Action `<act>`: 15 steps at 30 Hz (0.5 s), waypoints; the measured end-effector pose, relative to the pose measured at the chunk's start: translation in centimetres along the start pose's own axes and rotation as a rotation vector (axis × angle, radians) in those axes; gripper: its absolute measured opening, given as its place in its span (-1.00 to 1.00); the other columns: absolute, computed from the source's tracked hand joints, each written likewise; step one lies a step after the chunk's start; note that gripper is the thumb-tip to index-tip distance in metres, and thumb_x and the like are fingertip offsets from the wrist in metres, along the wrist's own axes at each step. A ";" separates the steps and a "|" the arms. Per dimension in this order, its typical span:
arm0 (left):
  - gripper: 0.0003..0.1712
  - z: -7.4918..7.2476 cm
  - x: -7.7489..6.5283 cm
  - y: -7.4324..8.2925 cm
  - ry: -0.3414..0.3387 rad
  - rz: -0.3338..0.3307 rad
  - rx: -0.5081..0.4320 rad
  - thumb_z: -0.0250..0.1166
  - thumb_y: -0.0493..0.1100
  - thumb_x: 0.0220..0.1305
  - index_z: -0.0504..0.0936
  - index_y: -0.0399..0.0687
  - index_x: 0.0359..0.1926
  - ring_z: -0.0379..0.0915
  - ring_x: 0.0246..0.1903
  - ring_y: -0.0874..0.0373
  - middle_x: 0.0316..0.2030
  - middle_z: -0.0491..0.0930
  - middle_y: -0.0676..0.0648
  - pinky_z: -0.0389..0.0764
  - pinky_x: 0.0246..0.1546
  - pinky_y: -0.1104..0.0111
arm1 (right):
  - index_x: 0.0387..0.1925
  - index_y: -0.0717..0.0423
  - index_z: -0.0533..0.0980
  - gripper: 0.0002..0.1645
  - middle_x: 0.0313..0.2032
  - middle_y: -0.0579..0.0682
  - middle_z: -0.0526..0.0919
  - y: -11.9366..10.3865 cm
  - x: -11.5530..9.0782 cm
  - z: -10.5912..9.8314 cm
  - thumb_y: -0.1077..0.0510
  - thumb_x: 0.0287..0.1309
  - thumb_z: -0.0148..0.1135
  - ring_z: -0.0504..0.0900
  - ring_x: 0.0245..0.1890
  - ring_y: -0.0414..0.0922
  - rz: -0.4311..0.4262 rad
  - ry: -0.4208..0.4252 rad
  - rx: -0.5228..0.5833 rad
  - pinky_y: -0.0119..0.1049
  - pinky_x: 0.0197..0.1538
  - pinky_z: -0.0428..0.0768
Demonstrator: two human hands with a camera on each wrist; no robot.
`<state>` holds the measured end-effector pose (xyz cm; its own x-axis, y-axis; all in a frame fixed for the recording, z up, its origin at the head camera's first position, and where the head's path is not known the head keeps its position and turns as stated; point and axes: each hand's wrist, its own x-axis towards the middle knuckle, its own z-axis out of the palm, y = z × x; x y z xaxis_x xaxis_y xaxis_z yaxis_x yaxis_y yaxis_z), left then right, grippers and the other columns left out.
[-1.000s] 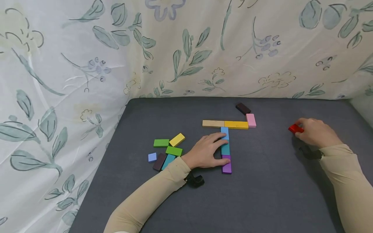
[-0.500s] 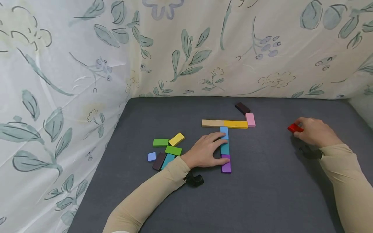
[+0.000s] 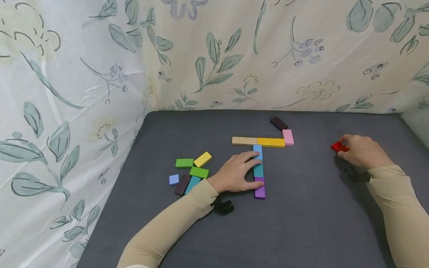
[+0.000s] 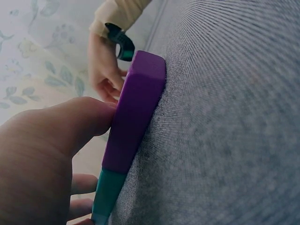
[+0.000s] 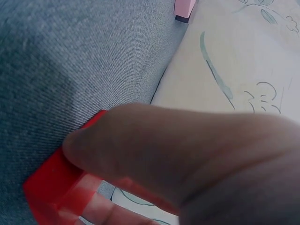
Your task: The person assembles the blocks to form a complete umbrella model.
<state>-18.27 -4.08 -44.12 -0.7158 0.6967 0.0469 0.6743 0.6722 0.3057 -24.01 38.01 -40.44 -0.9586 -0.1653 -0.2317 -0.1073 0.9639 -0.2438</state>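
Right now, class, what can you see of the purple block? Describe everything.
The purple block is a plain, smooth oblong with slightly rounded edges; its material is hard to tell. It lies on the grey table, at the near end of a straight column, its far end against the teal block. The thumb of the left hand touches it, hiding part.

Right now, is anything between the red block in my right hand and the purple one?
Nothing visible: in the head view, only gray table lies between the red block and the purple block; your left hand touches the latter.
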 end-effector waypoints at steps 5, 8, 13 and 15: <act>-0.16 -0.1 0.1 0.0 0.000 0.002 -0.004 0.28 0.43 0.33 0.48 0.10 0.46 0.12 0.57 0.08 0.56 0.22 -0.03 0.28 0.51 0.05 | 0.16 0.59 0.40 -0.36 -0.12 0.55 0.60 -0.1 -0.1 -0.2 0.23 0.19 0.37 0.61 -0.23 0.32 0.002 0.006 0.005 0.28 -0.17 0.57; -0.15 -0.2 0.2 0.0 0.000 0.002 -0.004 0.28 0.43 0.33 0.47 0.10 0.46 0.11 0.57 0.08 0.56 0.22 -0.03 0.28 0.51 0.06 | 0.16 0.59 0.40 -0.36 -0.13 0.54 0.60 -0.2 -0.1 -0.3 0.23 0.18 0.37 0.61 -0.23 0.31 0.003 0.011 0.003 0.28 -0.17 0.57; -0.15 -0.2 0.1 0.0 -0.008 -0.005 0.002 0.28 0.43 0.32 0.47 0.10 0.46 0.12 0.56 0.08 0.56 0.22 -0.02 0.29 0.51 0.06 | 0.16 0.58 0.41 -0.36 -0.16 0.51 0.61 -0.2 0.0 -0.2 0.22 0.18 0.36 0.60 -0.24 0.29 0.007 0.002 -0.001 0.26 -0.18 0.57; -0.16 -0.2 0.0 0.0 -0.009 -0.006 0.005 0.28 0.43 0.32 0.48 0.10 0.46 0.12 0.56 0.08 0.56 0.22 -0.02 0.29 0.51 0.06 | 0.17 0.57 0.41 -0.36 -0.16 0.50 0.61 -0.3 0.0 -0.1 0.22 0.19 0.36 0.60 -0.23 0.29 0.009 -0.001 0.000 0.27 -0.17 0.57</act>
<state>-18.31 -4.09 -43.95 -0.7184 0.6947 0.0368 0.6708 0.6777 0.3013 -23.98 37.80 -40.23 -0.9592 -0.1573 -0.2351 -0.0991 0.9652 -0.2419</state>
